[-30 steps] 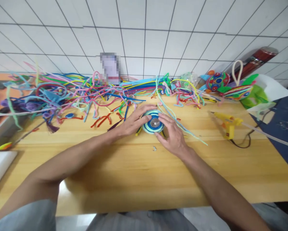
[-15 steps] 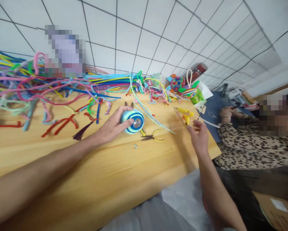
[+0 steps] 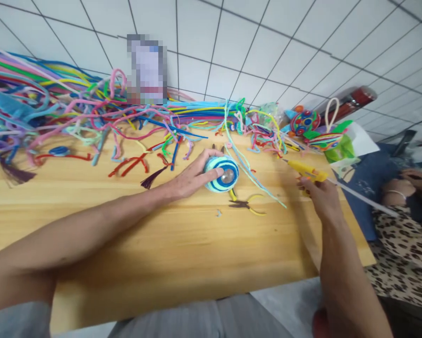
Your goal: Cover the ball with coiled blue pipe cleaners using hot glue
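Observation:
My left hand is closed around a round ornament wound in blue and mint pipe cleaner, its thumb resting near the clear, rounded middle. My right hand grips a yellow glue gun by its handle, with the nozzle pointing left toward the ornament but well apart from it. A long white glue stick juts from the gun's back end. Yellow-handled pliers lie on the table just below the ornament. Two long mint and light blue pipe cleaners stretch to the right of it.
Heaps of coloured pipe cleaners line the back of the wooden table. Finished colourful ornaments and a red-brown bottle stand back right. A dark tassel lies left. Another person's patterned sleeve is at far right.
My right hand has taken hold of the glue gun and lifted it slightly. My left hand still holds the ornament. The whole view has shifted, so things appear farther right.

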A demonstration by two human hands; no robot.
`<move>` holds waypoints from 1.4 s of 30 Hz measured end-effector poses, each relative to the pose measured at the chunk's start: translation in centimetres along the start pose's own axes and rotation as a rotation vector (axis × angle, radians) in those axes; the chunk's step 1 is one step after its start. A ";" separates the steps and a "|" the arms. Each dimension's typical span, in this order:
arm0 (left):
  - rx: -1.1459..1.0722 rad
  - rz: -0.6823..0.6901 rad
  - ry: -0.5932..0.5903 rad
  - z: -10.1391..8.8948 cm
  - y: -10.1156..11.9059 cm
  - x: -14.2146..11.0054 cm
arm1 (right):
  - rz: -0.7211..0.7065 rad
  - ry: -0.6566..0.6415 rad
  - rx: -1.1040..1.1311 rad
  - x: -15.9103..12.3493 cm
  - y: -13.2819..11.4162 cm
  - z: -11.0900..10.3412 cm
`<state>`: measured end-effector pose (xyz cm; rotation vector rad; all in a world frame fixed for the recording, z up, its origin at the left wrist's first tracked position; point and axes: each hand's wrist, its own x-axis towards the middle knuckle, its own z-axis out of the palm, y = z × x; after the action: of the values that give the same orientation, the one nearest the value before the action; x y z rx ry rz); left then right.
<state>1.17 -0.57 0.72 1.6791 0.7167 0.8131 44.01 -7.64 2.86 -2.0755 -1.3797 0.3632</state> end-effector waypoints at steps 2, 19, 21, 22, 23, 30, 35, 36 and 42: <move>-0.004 0.007 -0.011 0.0 -0.1 -0.1 | -0.018 -0.132 0.142 -2.4 -2.1 0.1; 0.023 0.064 -0.004 0.0 0.2 -0.3 | -0.353 -0.493 0.356 -8.7 -10.4 4.3; 0.030 0.073 -0.005 0.0 0.3 -0.4 | -0.377 -0.494 0.327 -8.8 -10.4 4.3; 0.033 0.073 -0.005 0.0 0.3 -0.4 | -0.385 -0.500 0.318 -8.9 -10.5 4.3; 0.034 0.074 -0.007 0.0 0.3 -0.4 | -0.393 -0.510 0.313 -8.9 -10.5 4.3; 0.036 0.093 -0.011 0.0 0.0 -0.3 | -0.403 -0.522 0.327 -9.0 -10.0 4.7; 0.048 0.113 -0.014 -0.1 0.1 -0.3 | -0.402 -0.507 0.339 -9.3 -9.8 5.2; 0.049 0.114 -0.016 -0.1 0.2 -0.3 | -0.393 -0.497 0.350 -9.3 -9.9 5.3; 0.047 0.091 -0.015 -0.1 0.4 -0.2 | -0.373 -0.476 0.372 -9.7 -10.6 5.6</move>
<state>1.01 -0.83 1.11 1.7686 0.6568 0.8524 29.16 -11.70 4.12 -1.4422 -1.7719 0.9145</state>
